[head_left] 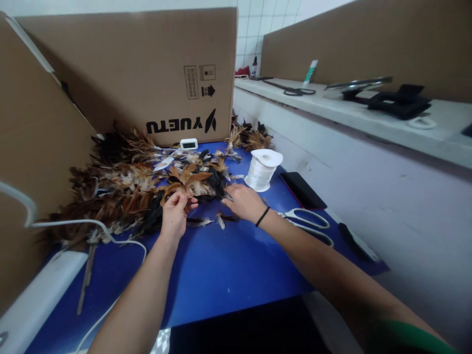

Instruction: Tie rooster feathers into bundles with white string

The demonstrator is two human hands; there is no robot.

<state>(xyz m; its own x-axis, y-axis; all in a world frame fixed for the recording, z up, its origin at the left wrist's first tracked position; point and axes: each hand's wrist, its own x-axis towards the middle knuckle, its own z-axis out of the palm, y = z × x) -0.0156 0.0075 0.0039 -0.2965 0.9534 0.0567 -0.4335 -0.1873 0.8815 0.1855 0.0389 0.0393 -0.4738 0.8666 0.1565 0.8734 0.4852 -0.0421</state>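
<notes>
My left hand (176, 211) is closed in a pinch on the base of a small bunch of brown feathers (188, 179), which fan out above its fingertips. At the right edge of the loose feather pile, my right hand (243, 200) has thumb and fingers drawn together on what looks like a dark feather (229, 196), mostly covered by the fingers. Black feathers (216, 182) lie between the two hands. A white spool of ribbon or thread (262, 169) stands upright just beyond my right hand. Loose feathers (220, 220) are scattered on the blue tabletop (221, 275).
Heaped brown feathers (110, 196) fill the left side, before a cardboard box (129, 73). White-handled scissors (309, 223) and a black phone (304, 190) lie right. A small white digital display (189, 144) sits behind. A white cable (84, 222) crosses the left; a ledge (332, 110) runs right.
</notes>
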